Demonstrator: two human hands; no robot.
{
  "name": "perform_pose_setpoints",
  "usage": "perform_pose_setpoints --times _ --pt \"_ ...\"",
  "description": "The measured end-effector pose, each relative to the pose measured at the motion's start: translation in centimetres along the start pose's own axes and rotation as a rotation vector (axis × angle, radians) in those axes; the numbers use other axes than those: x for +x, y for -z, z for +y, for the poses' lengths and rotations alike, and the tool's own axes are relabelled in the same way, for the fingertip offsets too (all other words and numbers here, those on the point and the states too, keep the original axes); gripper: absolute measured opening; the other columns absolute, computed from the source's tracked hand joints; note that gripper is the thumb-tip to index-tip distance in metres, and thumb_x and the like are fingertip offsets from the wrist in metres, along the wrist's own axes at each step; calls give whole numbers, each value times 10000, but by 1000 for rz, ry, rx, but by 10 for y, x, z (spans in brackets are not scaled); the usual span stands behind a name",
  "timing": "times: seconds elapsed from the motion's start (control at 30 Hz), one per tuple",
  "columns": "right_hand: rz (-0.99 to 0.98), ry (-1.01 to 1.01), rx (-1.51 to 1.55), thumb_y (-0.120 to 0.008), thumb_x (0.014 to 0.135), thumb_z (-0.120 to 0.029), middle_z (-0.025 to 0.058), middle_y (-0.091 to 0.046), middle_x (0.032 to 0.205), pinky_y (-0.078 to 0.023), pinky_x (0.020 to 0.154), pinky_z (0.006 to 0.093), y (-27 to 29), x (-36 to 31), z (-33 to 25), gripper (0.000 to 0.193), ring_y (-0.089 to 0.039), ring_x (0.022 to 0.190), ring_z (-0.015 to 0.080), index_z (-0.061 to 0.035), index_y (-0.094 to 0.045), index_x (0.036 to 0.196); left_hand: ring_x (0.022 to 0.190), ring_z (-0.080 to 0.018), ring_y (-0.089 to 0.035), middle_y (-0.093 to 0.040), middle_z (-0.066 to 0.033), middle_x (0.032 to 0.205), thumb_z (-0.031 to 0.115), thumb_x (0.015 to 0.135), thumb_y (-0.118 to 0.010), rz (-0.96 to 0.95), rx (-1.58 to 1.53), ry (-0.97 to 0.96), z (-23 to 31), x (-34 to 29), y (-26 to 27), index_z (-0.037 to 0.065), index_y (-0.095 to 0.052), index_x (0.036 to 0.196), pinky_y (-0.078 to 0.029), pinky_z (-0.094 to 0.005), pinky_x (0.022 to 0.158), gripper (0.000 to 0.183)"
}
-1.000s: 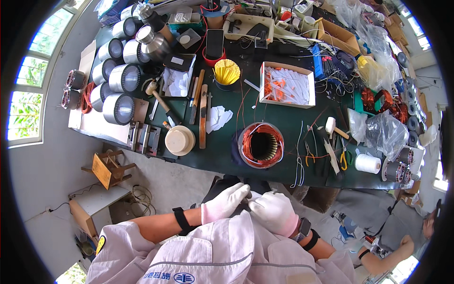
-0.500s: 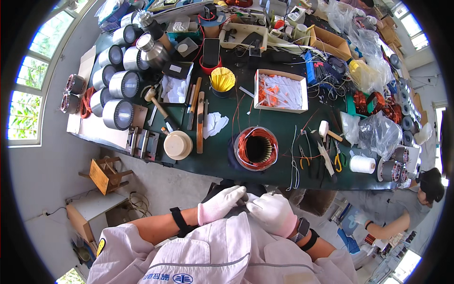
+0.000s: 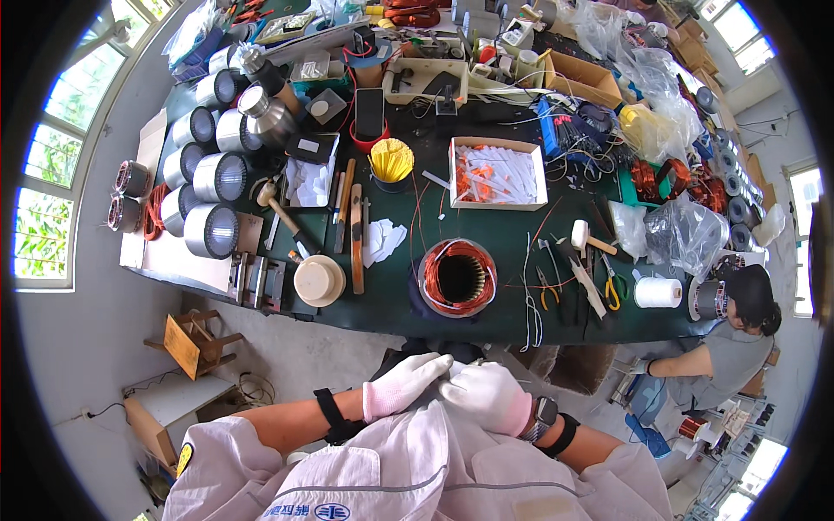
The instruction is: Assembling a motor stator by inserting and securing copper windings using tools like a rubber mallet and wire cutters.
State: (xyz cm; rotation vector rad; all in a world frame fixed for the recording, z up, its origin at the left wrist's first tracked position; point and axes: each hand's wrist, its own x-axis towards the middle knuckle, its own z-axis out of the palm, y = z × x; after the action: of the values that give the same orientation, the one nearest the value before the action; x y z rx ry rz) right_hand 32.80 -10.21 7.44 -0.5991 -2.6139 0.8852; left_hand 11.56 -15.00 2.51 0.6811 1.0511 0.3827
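Note:
Both my hands wear white gloves and meet close to my chest, below the table's near edge. My left hand point(image 3: 404, 386) lays its fingertips on my right hand point(image 3: 486, 395), whose fingers are curled. Anything pinched between them is hidden. Straight ahead on the dark green table point(image 3: 391, 308) stands a motor stator with copper windings point(image 3: 458, 278), apart from both hands. I wear a light work jacket, a black band on the left wrist and a watch on the right.
Left of the stator lie a round wooden block point(image 3: 319, 280), a mallet point(image 3: 282, 213) and wooden sticks. To its right are pliers point(image 3: 547, 291), a white hammer point(image 3: 591, 241) and a thread spool point(image 3: 658, 293). Silver cylinders point(image 3: 213, 230) line the left. Another person point(image 3: 730, 347) crouches at lower right.
My gloved hands stay together with only small finger shifts. The view has tilted slightly, and another person has come into sight at the lower right.

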Motion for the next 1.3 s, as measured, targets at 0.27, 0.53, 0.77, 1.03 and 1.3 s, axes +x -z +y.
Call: perform_pose_setpoints --times 0.27,0.53,0.77,1.03,1.3 --pt "-65 69 77 -655 872 -123 41 -672 858 -547 670 372 -14 1 6 146 -686 811 236 -74 -710 998 942 -68 -537 -650 17 1078 408 1132 -464 -34 -160 55 4 -3 -8 11 -686 1192 -468 -283 850 458" --pt "-54 62 20 -652 874 -117 28 -623 796 -535 651 362 -15 -5 -2 145 -657 769 214 -62 -691 1003 875 -95 -575 -669 -13 959 399 1105 -483 104 -123 101 4 -4 -6 37 -677 1077 -476 -282 801 411" --pt "-51 -37 -50 -668 878 -134 6 -563 739 -525 670 349 -15 -12 -11 69 -629 733 186 -91 -644 927 814 -123 -609 -676 -46 903 339 1093 -434 230 -65 -26 -6 -5 -13 31 -653 1035 -489 -287 754 382" --pt "-48 -105 -174 -682 875 -187 -2 -595 778 -525 631 357 -7 -23 -6 181 -660 753 187 -93 -654 1028 831 -173 -629 -667 -87 882 304 1080 -442 281 86 -62 -6 -6 -11 8 -641 996 -512 -329 798 367" --pt "-43 -29 -107 -680 857 -162 4 -603 790 -514 625 346 8 -15 -6 184 -656 752 192 -76 -660 1018 785 -133 -569 -652 -50 867 320 1086 -440 234 -40 -38 -8 -6 -10 19 -637 981 -488 -301 735 375"
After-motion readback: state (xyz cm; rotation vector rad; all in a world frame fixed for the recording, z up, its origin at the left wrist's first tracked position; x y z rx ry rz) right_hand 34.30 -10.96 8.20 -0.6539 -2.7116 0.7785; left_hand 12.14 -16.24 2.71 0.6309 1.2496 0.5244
